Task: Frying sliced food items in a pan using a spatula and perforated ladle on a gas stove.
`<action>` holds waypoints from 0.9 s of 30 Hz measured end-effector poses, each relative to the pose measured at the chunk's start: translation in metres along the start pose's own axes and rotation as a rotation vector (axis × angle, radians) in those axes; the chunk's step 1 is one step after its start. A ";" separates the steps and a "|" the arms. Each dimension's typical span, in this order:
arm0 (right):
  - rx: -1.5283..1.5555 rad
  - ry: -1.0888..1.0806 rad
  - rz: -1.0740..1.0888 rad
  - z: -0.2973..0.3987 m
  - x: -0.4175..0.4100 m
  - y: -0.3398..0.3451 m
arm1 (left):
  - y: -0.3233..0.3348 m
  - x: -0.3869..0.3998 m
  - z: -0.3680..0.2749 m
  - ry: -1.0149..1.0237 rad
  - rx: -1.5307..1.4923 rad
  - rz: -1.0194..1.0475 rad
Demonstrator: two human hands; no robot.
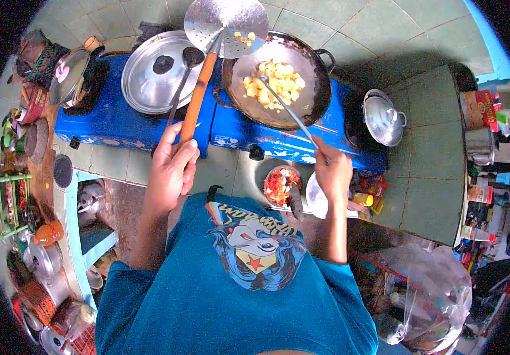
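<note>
My left hand (173, 171) grips the wooden handle of a perforated metal skimmer (226, 26), whose disc is raised at the upper left rim of the wok and carries a few small yellow pieces. My right hand (332, 166) holds a thin metal utensil (292, 116); its far end is among the yellowish food chunks (277, 84) in the dark two-handled wok (319, 104). The wok sits on the right part of a blue gas stove (246, 128). A bowl of chopped red food (281, 184) stands between me and the stove, with a dark utensil lying over it.
A large round metal lid (144, 75) and a dark ladle (184, 82) lie left of the wok. A small lidded metal pot (383, 117) is at the right. A pale plate (317, 195) is near my right forearm, beside a yellow-capped container (363, 199). A lidded pan (69, 77) stands far left.
</note>
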State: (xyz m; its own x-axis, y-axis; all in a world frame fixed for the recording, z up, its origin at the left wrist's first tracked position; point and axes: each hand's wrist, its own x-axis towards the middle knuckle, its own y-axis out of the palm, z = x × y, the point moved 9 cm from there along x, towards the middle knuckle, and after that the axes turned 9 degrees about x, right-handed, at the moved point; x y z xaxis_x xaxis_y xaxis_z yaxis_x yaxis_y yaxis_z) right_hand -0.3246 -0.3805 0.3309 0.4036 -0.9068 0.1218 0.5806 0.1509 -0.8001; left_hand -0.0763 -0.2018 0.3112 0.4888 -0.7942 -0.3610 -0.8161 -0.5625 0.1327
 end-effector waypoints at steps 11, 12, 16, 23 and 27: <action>-0.040 0.287 0.051 -0.009 -0.029 -0.094 | 0.004 -0.001 0.005 -0.041 0.015 0.001; -0.041 0.290 0.049 -0.010 -0.030 -0.092 | 0.005 -0.001 0.005 -0.045 0.018 0.011; -0.136 0.202 0.016 -0.021 -0.023 -0.065 | 0.009 -0.002 0.004 -0.053 0.006 0.030; -0.021 0.156 -0.185 -0.026 -0.005 -0.051 | 0.006 -0.003 0.004 -0.025 0.028 0.019; 0.019 0.198 -0.234 -0.032 0.011 -0.049 | 0.006 -0.002 0.005 -0.034 0.029 0.005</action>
State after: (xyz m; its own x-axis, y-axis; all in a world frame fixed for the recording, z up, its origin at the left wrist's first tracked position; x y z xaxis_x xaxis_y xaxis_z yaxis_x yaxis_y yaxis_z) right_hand -0.3717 -0.4104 0.3524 0.1130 -0.9766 0.1829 0.6557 -0.0650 -0.7522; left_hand -0.0837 -0.2025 0.3080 0.4741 -0.7885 -0.3919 -0.8275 -0.5510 0.1076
